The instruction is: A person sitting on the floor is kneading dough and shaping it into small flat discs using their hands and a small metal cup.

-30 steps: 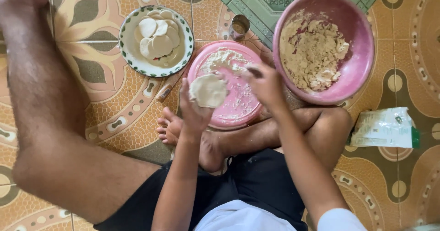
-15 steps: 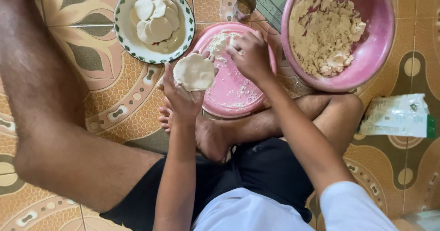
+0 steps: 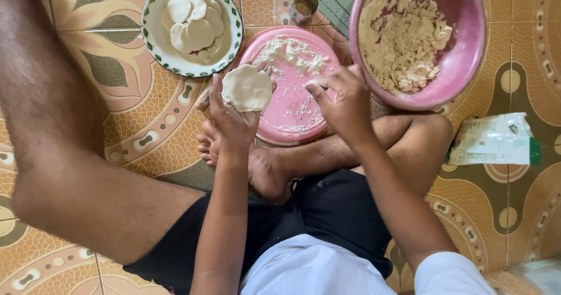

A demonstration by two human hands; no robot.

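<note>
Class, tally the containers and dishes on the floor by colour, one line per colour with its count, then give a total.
Pink: 2, the pink bowl and the pink plate
White with green rim: 1, the patterned plate
Silver: 1, the small metal cup
Total: 4

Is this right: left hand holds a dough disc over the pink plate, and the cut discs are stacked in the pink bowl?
Not quite. The head view shows the cut discs stacked on the green-rimmed plate; the pink bowl holds crumbly dough. The left hand does hold a dough disc over the pink plate.
</note>
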